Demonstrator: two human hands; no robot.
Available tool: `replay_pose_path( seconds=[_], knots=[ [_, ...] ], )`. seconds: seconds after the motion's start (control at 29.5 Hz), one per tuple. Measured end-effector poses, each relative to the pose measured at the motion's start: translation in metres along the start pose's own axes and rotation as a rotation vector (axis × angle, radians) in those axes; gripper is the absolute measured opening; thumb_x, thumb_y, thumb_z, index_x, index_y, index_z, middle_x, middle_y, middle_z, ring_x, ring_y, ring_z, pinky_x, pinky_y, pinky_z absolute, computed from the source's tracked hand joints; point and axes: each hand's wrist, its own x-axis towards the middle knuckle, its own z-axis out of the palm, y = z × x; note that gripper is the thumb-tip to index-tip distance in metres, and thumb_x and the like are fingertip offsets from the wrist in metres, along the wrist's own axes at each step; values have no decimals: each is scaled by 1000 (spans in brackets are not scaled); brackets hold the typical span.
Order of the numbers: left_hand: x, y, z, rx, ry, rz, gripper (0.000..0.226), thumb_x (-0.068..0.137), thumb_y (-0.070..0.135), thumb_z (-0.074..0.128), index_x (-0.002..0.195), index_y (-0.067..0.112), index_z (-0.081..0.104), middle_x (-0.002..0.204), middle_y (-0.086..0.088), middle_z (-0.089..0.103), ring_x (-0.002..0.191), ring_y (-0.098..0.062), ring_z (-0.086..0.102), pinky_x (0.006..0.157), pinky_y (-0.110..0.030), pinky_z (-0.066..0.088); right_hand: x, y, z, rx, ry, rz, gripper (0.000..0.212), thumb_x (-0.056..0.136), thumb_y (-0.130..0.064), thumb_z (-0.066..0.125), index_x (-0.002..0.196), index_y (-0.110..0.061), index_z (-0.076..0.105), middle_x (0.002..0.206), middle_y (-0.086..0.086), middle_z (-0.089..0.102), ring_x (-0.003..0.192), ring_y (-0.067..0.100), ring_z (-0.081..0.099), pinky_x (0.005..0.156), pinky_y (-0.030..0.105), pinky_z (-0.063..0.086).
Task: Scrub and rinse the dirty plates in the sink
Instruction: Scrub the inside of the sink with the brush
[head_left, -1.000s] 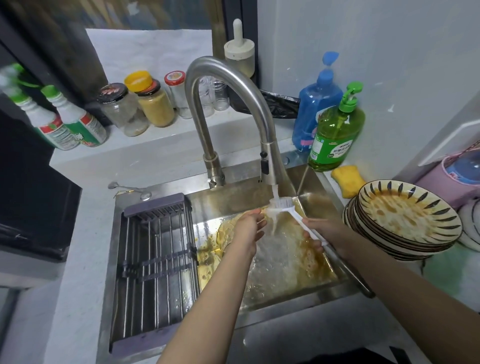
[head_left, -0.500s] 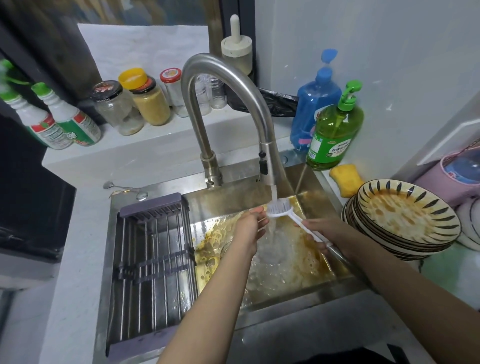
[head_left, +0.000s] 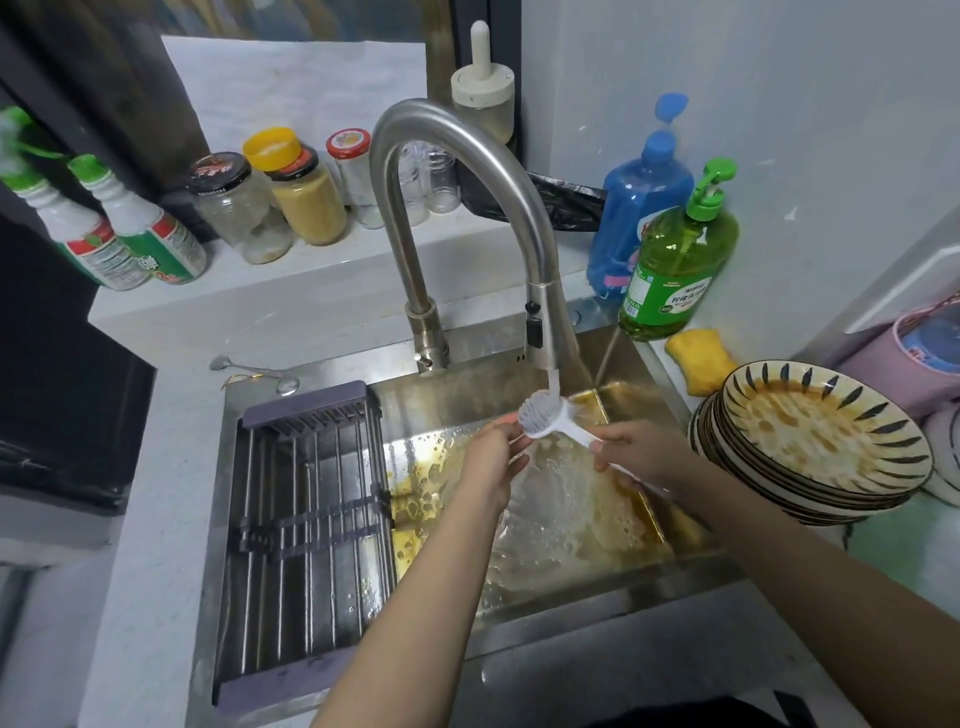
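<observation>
The right hand (head_left: 641, 457) is curled round the white handle of a dish brush (head_left: 543, 415) and tilts it so the round bristle head sits directly under the stream from the faucet (head_left: 467, 171); this looks like wetting or rinsing the brush before scrubbing. The left hand (head_left: 493, 457) reaches in from the near side with its fingertips at the bristles, probably working dirt out of them, though whether it pinches the head or only touches it cannot be told.

The dirty plates (head_left: 826, 441) are not in the basin: they stand stacked on the bench at the right of the sink (head_left: 597, 597), within easy reach of the right arm. The top plate has a dark-striped rim and a dried orange-brown film across its well. No plate appears washed yet, so the task seems near its start.

The sink's right half holds shallow, foamy water with yellow-brown greasy residue along its floor and walls. A slatted drain rack (head_left: 306, 519) spans the left half, likely waiting for rinsed plates, and holds nothing.

At the far right corner stand a green pump bottle of dish soap (head_left: 675, 260), mostly full, a blue bottle (head_left: 639, 208) behind it, and a yellow sponge (head_left: 701, 358) beside them. On the far ledge, a jar (head_left: 306, 192) holds yellowish powder.
</observation>
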Motion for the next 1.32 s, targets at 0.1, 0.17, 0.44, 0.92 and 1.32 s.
replay_pose_path(
  seconds=[0.1,0.17,0.44,0.92,1.32],
  knots=[
    [3,2,-2,-53,5,4,26,97,3,41,113,10,60,96,-3,67,91,-13,61,78,-27,48,7,-7,2,7,-39,9,28,92,-2,54,118,-1,63,71,5,59,40,4,41,39,15,32],
    [5,3,-3,-79,12,20,25,97,2,42,113,11,58,96,-3,66,91,-14,61,83,-29,48,12,-12,5,-56,-55,-9,20,91,-3,52,106,-1,66,66,4,54,44,7,40,40,17,31],
    [9,8,-13,-94,8,51,27,97,3,42,114,13,60,95,-1,65,94,-13,60,78,-27,49,40,-29,25,-521,124,-70,42,96,-44,48,65,-17,56,54,-2,48,50,13,45,51,26,36],
    [11,11,-15,-157,-9,25,31,97,-1,39,127,1,49,94,-4,63,85,-16,60,75,-25,49,33,-19,16,-417,-119,-188,18,86,-1,55,100,5,64,85,18,65,64,15,50,49,12,34],
    [13,7,-1,-66,-112,29,33,97,-1,37,121,7,58,99,-4,69,88,-13,64,81,-26,51,18,2,-8,-352,95,-141,33,91,-12,61,123,-18,64,68,-1,64,64,18,55,59,27,39]
  ],
)
